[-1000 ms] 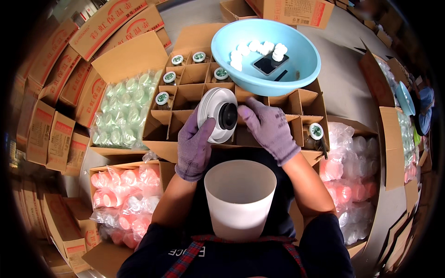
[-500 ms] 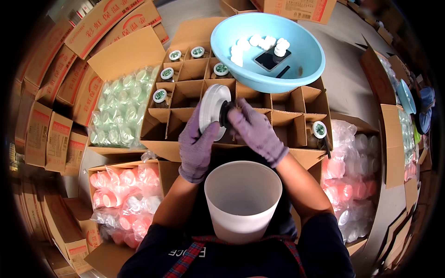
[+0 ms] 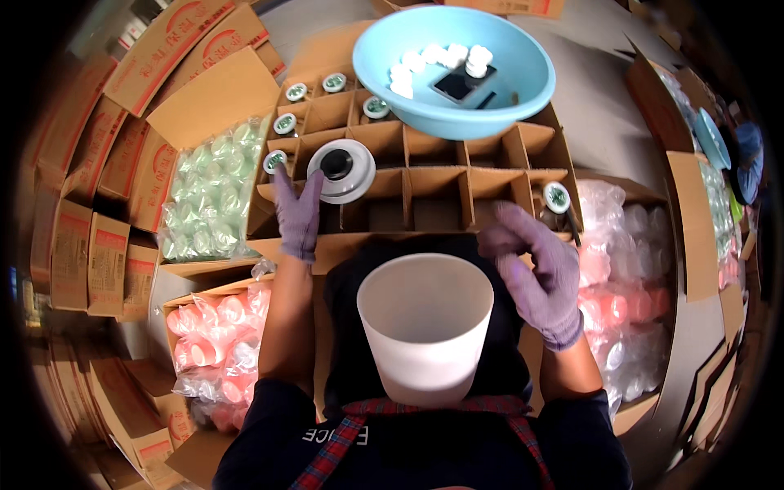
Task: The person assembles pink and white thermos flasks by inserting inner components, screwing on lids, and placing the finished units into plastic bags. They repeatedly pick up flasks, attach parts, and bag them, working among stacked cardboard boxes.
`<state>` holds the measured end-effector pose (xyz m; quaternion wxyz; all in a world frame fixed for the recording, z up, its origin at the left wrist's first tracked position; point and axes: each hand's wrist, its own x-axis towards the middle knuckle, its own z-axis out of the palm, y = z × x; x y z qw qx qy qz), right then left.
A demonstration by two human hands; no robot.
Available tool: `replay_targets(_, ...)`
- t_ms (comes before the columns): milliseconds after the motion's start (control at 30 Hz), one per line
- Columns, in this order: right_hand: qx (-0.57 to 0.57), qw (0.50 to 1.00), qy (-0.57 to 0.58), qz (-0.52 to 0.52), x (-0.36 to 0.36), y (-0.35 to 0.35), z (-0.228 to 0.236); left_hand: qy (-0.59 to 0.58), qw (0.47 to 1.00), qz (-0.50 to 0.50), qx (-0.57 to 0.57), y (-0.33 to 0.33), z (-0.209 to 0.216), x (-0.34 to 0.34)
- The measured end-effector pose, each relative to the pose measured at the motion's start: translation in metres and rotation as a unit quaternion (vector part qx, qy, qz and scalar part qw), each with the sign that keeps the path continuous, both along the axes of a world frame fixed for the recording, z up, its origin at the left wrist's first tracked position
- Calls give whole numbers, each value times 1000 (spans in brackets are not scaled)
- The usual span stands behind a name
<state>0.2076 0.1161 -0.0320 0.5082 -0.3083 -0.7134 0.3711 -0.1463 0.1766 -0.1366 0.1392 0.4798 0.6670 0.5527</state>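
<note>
Lid (image 3: 343, 171) knob-up over the left part of the carton (image 3: 437, 192); whether it sits on the dividers or sinks between them, cannot tell. Left hand (image 3: 297, 208) at the lid's left edge, thumb and finger spread wide, nothing gripped; thumb touching or just beside the rim, unclear. Right hand (image 3: 539, 273) over the carton's near right corner, fingers loosely parted, blurred, nothing visible in it. Step in hand reads as setting the lid down and letting go; lifting it again would call for the left thumb and finger closing on rim or knob. White tub (image 3: 425, 343) upright on the carton's near side, between the forearms, untouched. Capped jars (image 3: 285, 124) in the carton's left cells; blue basin (image 3: 457, 122) over its far right.
</note>
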Motion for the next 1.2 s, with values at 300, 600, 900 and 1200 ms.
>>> replay_targets(300, -182, 974, -67, 116, 52, -136, -62, 12, 917, -384, 109, -158, 117, 68)
replay_targets(600, -87, 996, 4, 8, 8, -111, -49, -195, 977, 6, 91, -204, 84, 30)
replay_targets(900, 132, 857, -472, -162, -31, 80, -24, -27, 990, 50, 129, -201, 117, 14)
replay_targets(1200, 188, 892, -400, -98, -35, 116, -57, -46, 950, -291, 104, -87, 56, 76)
